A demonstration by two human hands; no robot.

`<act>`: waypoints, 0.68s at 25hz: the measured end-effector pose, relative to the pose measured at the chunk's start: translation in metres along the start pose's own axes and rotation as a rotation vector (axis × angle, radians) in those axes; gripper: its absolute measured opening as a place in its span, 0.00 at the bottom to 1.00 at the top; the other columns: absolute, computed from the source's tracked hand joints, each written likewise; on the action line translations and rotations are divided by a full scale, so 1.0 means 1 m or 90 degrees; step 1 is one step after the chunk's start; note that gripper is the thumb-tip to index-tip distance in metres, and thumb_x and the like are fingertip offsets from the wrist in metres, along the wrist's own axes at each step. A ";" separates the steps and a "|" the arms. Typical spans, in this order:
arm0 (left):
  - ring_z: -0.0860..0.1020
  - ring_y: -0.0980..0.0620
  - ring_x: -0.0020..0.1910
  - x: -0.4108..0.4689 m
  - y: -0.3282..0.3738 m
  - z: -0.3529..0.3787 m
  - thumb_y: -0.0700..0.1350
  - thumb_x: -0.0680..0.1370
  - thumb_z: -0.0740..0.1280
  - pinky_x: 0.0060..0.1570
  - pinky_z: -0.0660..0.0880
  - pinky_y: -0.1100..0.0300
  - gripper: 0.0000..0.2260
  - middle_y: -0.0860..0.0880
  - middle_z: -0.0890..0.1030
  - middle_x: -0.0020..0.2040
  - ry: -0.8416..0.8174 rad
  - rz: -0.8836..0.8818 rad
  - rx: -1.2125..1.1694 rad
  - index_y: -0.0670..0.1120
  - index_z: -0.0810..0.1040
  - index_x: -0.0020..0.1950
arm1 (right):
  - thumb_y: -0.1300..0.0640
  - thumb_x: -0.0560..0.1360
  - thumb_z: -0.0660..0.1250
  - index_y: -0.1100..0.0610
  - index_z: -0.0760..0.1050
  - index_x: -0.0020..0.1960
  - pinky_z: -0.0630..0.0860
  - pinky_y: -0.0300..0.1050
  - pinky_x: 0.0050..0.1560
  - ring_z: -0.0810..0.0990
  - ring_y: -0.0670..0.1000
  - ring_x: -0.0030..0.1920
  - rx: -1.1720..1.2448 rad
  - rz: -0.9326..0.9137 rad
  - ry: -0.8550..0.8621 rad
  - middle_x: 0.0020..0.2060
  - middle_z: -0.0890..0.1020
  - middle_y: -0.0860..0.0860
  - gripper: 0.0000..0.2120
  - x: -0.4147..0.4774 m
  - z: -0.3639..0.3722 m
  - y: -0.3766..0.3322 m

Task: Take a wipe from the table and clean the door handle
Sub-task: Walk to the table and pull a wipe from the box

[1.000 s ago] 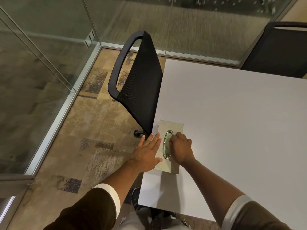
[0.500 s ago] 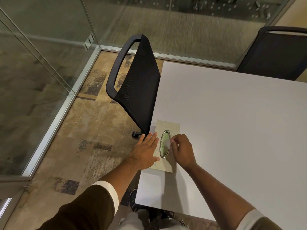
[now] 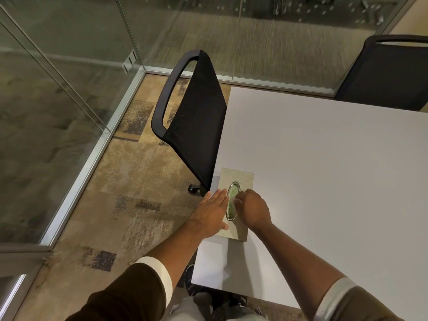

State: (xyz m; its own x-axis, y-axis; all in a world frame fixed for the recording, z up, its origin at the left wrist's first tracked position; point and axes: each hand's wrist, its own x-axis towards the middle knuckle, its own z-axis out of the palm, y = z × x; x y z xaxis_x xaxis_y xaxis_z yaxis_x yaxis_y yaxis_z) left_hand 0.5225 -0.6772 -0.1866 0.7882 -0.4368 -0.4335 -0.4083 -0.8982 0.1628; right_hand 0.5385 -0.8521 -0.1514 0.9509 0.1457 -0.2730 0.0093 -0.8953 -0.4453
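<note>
At the bottom of the frame two forearms reach up from brown sleeves with pale cuffs. The left hand [image 3: 212, 213] lies flat, fingers [image 3: 220, 195] stretched out and spread, pressing on the left side of the box [image 3: 240, 176] — a pale beige wipe box sitting at the lower-left corner of the white tabletop [image 3: 324, 170], just right of centre frame. The right hand [image 3: 253, 208] is curled over the box's oval, metal-rimmed slot [image 3: 232, 202], its fingers pinched together on a small white bit of wipe [image 3: 236, 200] at the opening; how much of the wipe is out cannot be told. Greenish material shows inside the slot.

Just beyond the box, a black mesh chair [image 3: 196, 117] stands against the tabletop's left edge, one caster visible on the patterned brown carpet [image 3: 129, 193]. A second black chair [image 3: 389, 72] sits at the upper right, past the far edge. Glass walls [image 3: 58, 72] with metal framing close the left and top of the frame.
</note>
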 end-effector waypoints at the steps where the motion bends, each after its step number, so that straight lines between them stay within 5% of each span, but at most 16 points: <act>1: 0.43 0.45 0.89 0.001 0.000 0.000 0.62 0.83 0.70 0.86 0.42 0.44 0.48 0.44 0.44 0.90 -0.002 -0.004 0.001 0.42 0.46 0.89 | 0.55 0.83 0.62 0.57 0.82 0.49 0.78 0.51 0.46 0.82 0.60 0.46 0.009 0.016 0.003 0.45 0.80 0.55 0.12 -0.001 0.000 0.001; 17: 0.44 0.46 0.89 0.001 0.004 -0.005 0.62 0.82 0.72 0.86 0.42 0.42 0.48 0.47 0.45 0.90 -0.010 -0.036 -0.017 0.45 0.46 0.89 | 0.56 0.83 0.67 0.55 0.81 0.49 0.76 0.47 0.45 0.82 0.52 0.45 0.276 0.052 0.203 0.45 0.85 0.50 0.07 -0.043 -0.029 0.016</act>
State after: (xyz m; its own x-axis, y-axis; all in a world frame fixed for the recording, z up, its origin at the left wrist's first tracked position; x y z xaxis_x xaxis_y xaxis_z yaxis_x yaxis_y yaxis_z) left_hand 0.5239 -0.6809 -0.1819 0.8025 -0.3841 -0.4566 -0.3503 -0.9228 0.1607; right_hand 0.5069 -0.8849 -0.1216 0.9906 -0.1118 -0.0793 -0.1325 -0.6330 -0.7627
